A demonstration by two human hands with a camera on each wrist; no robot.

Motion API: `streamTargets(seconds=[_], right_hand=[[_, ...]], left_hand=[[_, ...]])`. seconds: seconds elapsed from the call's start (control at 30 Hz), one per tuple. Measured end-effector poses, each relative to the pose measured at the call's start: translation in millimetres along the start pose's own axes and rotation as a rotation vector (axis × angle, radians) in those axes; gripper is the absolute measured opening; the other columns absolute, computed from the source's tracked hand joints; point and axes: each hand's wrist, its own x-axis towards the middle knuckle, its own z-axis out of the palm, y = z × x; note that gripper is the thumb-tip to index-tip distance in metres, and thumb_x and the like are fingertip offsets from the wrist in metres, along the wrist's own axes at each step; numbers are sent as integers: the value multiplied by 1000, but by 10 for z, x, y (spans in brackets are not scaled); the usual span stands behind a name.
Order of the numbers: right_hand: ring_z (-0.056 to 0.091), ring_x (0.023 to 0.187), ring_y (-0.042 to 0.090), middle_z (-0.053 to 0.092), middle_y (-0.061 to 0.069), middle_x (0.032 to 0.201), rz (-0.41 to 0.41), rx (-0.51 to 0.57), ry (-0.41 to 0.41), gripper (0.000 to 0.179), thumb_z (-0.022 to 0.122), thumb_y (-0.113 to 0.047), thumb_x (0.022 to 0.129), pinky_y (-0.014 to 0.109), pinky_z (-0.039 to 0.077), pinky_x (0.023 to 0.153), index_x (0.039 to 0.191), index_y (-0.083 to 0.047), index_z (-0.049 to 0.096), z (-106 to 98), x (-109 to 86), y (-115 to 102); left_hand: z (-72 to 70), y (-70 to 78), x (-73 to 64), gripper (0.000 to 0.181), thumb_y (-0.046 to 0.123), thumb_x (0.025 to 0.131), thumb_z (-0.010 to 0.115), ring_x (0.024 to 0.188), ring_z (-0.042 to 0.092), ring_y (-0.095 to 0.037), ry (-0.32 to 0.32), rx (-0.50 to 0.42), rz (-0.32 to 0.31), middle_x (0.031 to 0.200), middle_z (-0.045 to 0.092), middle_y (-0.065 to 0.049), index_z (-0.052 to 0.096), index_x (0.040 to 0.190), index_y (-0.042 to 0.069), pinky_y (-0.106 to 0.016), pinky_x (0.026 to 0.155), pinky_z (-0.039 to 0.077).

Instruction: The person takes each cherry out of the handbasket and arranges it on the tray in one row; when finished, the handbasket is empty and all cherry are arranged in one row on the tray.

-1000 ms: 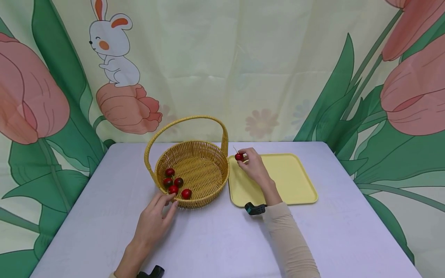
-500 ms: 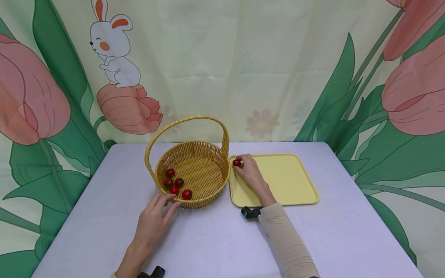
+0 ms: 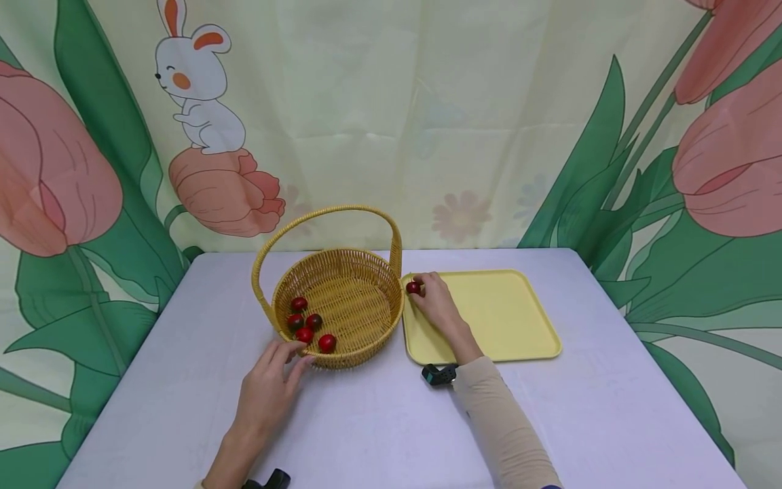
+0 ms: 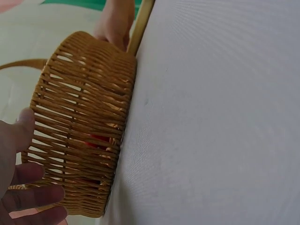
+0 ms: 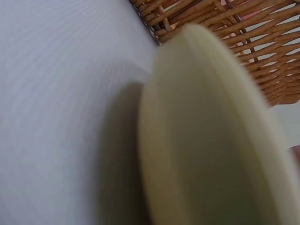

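A wicker basket [image 3: 360, 299] with a tall hooped handle has several dark red cherries [image 3: 327, 343] in its near left part. My left hand [image 3: 265, 390] is at the near left rim, its relaxed fingertips touching it; in the left wrist view, the fingers [image 4: 35, 197] spread beside the wicker side. At the far left corner of a yellow tray [image 3: 489, 319], my right hand [image 3: 438, 302] pinches a cherry [image 3: 413, 287] between thumb and fingers. Whether that cherry touches the tray is unclear. In the right wrist view, the hand is almost out of sight behind the tray's edge [image 5: 201, 131].
Basket and tray stand side by side, almost touching, on a table with a pale cloth [image 3: 379, 428]. Right behind the table's far edge hangs a printed curtain [image 3: 489, 122]. The basket's handle [image 3: 330, 209] arches high above the bowl.
My right hand has come down and slightly left with the cherry, toward the tray's corner beside the basket. The left hand has stayed at the basket rim.
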Motion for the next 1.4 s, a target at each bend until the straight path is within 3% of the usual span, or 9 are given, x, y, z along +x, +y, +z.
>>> streamTargets(seconds=[0.63,0.83,1.0,1.13,1.4], right_hand=[[62,104,30,56,19,127,17,12,-3,47,72,-17,93,40,56,86,134,0,57,-141,-13,-72],[63,105,33,58,21,126,-39,25,54,46,72,-16,92,42,56,86,133,1,58,-290,-23,-172],[63,102,33,59,20,123,-88,35,118,45,72,-15,91,41,56,82,131,1,59,-399,-28,-272],[63,98,30,60,18,123,-150,52,172,42,71,-15,91,40,58,78,128,0,61,-460,-54,-377],[64,93,31,63,18,115,-296,110,233,36,74,-10,89,45,59,77,122,2,64,-499,-151,-666]], left_hand=[[6,-8,-1,34,20,81,84,86,67,-18,18,1,9,99,64,-4,68,109,10,-36,65,60],[-4,-5,1,38,21,82,83,85,67,-18,25,11,3,97,65,-6,67,113,7,-36,64,59],[-22,2,-5,39,23,85,81,87,67,-19,14,3,-38,99,66,-6,65,116,7,-37,66,60],[-25,-2,-1,35,21,87,78,86,70,-21,14,-16,-64,99,68,-7,64,115,6,-37,67,61],[-12,-12,-4,33,19,86,79,85,69,-21,31,-35,-58,99,68,-7,66,113,5,-37,65,61]])
